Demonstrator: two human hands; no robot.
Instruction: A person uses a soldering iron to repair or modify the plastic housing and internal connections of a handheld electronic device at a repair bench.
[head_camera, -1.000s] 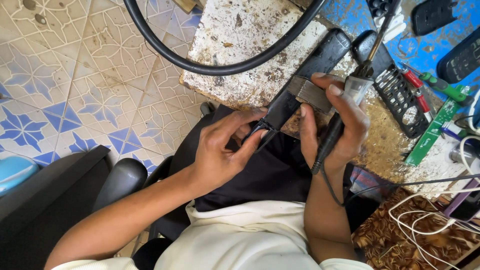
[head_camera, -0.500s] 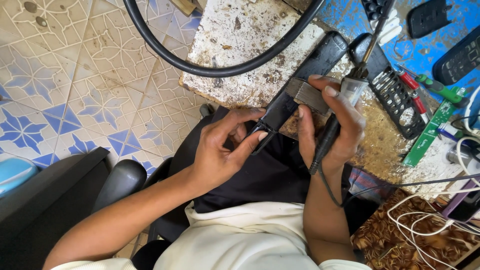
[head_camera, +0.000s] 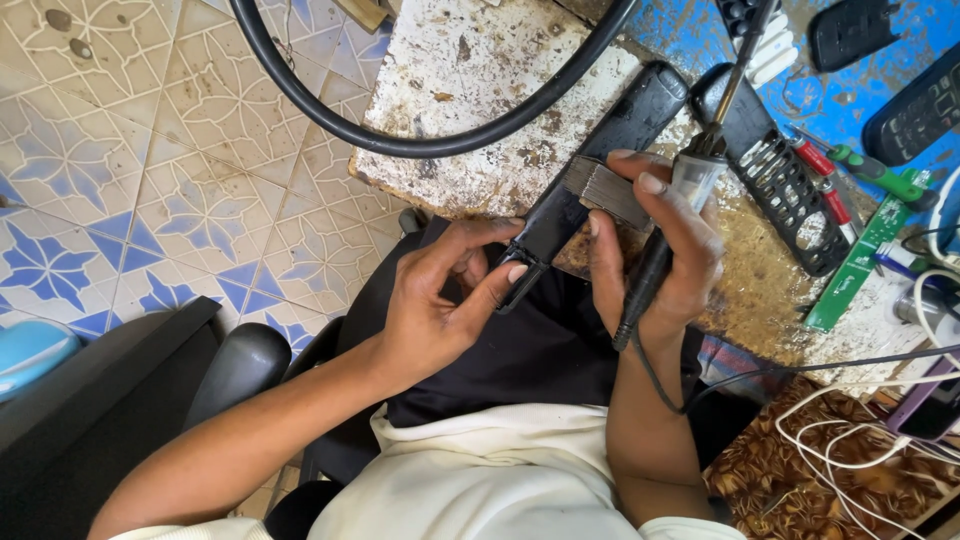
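Resting slantwise across the near edge of a worn, paint-flecked white and brown workbench (head_camera: 470, 80), a long black plastic remote-control casing (head_camera: 590, 160) is pinched at its lower end between the thumb and curled fingers of the person's left hand (head_camera: 440, 300), the fingertips closed together on the casing's corner just above the lap. Beside it, the right hand (head_camera: 660, 240) is wrapped shut around the dark handle of a soldering iron with a clear collar and slim metal shaft (head_camera: 690, 170), which stands nearly upright; the same hand's fingertips also press on a small grey ribbed metal piece (head_camera: 610, 190) lying against the casing's middle. The iron's thin black cord (head_camera: 720, 380) trails down past the wrist and off to the right. Just right of the casing lies a second black remote shell with a grid of empty button holes (head_camera: 790, 190), and beyond it a red-handled and green-handled screwdriver (head_camera: 860, 170) and a narrow green circuit board (head_camera: 860, 260). Two more dark remote controls (head_camera: 920, 110) sit on the blue part of the bench. A thick black hose (head_camera: 430, 140) loops over the bench's left corner, above a floor of cream and blue patterned tiles (head_camera: 150, 180). White cables (head_camera: 850, 440) sprawl over a brown patterned cloth at lower right.
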